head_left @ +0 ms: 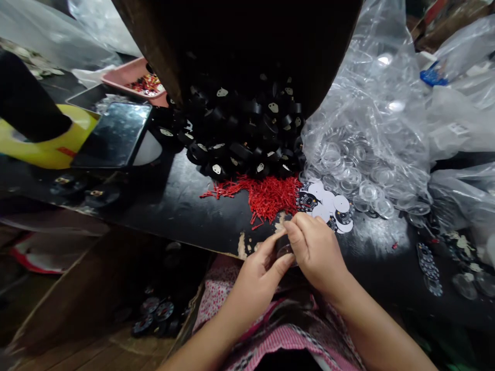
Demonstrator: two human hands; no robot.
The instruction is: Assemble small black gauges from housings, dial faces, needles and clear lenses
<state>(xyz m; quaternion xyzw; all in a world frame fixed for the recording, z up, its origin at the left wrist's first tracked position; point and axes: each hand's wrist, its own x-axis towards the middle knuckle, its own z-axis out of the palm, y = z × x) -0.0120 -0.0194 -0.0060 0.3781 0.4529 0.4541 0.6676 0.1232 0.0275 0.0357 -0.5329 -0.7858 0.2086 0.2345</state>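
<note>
A small black round case [284,246] is held just over the table's front edge, between my two hands. My left hand [263,270] is closed around its left and near side, with the thumb along the near rim. My right hand [317,245] is curled against its right and upper side, fingers bent and thumb pressed in. Any small part under the right fingertips is hidden. Just beyond my hands lies a heap of thin red pointers [270,196]. Beside it are printed round dials [327,203], some showing their white backs.
Black round housings [243,149] spill from a large tipped box [154,36]. Clear round covers [359,170] fill a plastic bag on the right. At left are a pink tray [124,74], a dark flat panel [112,134] and a yellow roll [42,149]. An open carton [65,288] holds finished-looking dials below.
</note>
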